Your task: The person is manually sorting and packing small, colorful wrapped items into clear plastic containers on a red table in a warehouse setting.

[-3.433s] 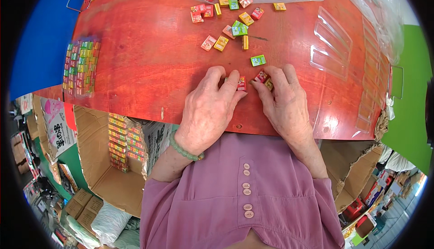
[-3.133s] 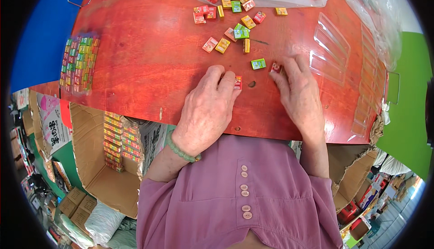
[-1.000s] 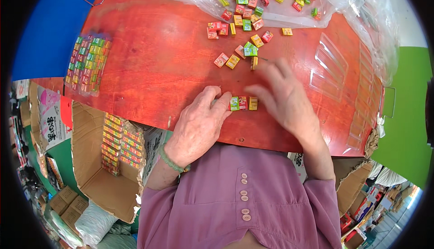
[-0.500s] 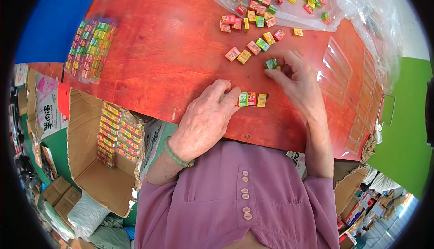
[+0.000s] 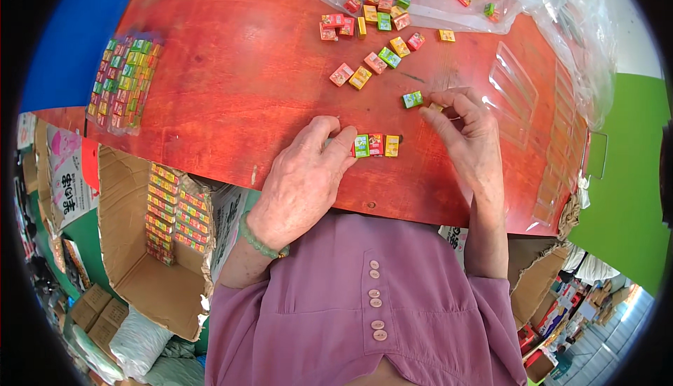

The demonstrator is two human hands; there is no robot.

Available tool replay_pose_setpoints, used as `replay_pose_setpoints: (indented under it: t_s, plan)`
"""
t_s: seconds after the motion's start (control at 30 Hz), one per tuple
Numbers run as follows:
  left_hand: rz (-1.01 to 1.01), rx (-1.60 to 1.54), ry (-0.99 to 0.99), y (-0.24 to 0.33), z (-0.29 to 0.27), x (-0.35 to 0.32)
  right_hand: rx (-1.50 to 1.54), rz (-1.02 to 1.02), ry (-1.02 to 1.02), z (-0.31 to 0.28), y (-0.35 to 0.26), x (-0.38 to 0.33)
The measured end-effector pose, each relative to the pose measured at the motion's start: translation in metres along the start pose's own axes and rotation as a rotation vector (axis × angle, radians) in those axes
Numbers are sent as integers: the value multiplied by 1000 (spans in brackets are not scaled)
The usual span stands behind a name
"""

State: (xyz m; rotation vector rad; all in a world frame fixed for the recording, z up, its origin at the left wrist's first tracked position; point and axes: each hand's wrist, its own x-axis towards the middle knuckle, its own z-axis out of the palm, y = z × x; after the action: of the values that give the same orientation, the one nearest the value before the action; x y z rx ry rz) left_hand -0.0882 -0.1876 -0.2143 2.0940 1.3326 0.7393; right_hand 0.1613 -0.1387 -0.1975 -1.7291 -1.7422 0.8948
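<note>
My left hand (image 5: pixel 305 175), wearing a green bead bracelet, curls around the left end of a short row of small candy-like boxes. In that row a green box (image 5: pixel 362 145) and a red box (image 5: pixel 376 145) stand side by side, with a yellow box (image 5: pixel 392 145) at the right end; my fingers partly hide the left end. My right hand (image 5: pixel 468 130) is closed in a pinch, with a small yellowish box (image 5: pixel 436 107) mostly hidden at its fingertips. Just left of those fingertips, a green box (image 5: pixel 412 99) lies on the red table (image 5: pixel 238 70).
Loose coloured boxes (image 5: pixel 378 4) spread from a clear plastic sheet (image 5: pixel 484 25) at the back. A filled clear tray (image 5: pixel 125 83) lies at left, and transparent trays (image 5: pixel 515 91) at right. Below the left edge, a cardboard carton (image 5: pixel 158 288) holds stacked packs (image 5: pixel 161 207).
The view has shifted, so the scene sits further left. My right fingertips have drawn away from the green box, which now lies apart from them. My left hand stays at the row.
</note>
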Motion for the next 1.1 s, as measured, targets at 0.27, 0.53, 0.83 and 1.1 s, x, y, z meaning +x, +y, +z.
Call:
replay_pose_setpoints:
  t_s: [0.27,0.53,0.83,1.1]
  plan:
    - [10,-20,2,0,-1,-1,-280,-86,16,3,-10,-15]
    - [23,-2,5,-2,-1,0,-287,-104,91,25,-21,-1]
    - [22,42,26,0,5,0,-286,-209,-100,2,-13,-7]
    - [-5,160,40,6,12,3,-185,-287,-342,-8,-15,-25]
